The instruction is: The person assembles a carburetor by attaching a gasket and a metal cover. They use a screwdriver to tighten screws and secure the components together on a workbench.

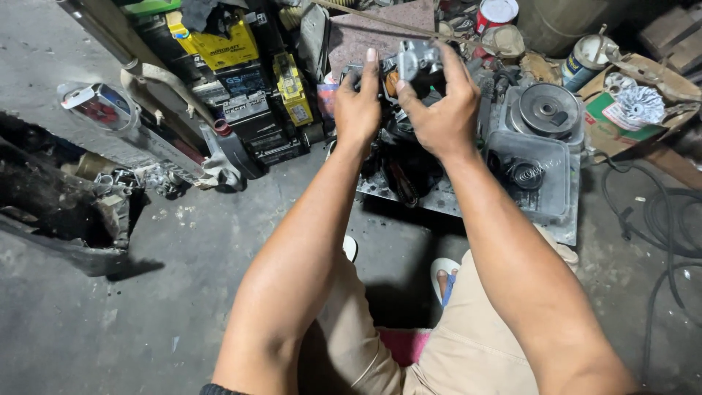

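I see both hands raised in front of me, and together they hold one small metal part (415, 60), grey and shiny, above a dirty engine block (409, 157). My left hand (357, 110) is closed on the left side of the part, with the thumb pointing up and the fingers wrapped behind it, so I cannot see them well. My right hand (437, 113) grips the part from the right, the thumb on the near side and the fingers curled over the top. The engine block lies on a flat metal tray (563, 227) on the concrete floor (146, 292), just under the hands. To the right of the hands, on the same tray, there is a round pulley (546, 110) and, nearer to me, a coil spring (528, 174). To the left of the hands stands a pile of old batteries (245, 88), black and yellow. At the far right I see an open cardboard box (621, 117) with a small fan wheel (640, 104) in it, and black cables (658, 219) lie on the floor near it. My knees in beige shorts (468, 344) are below.
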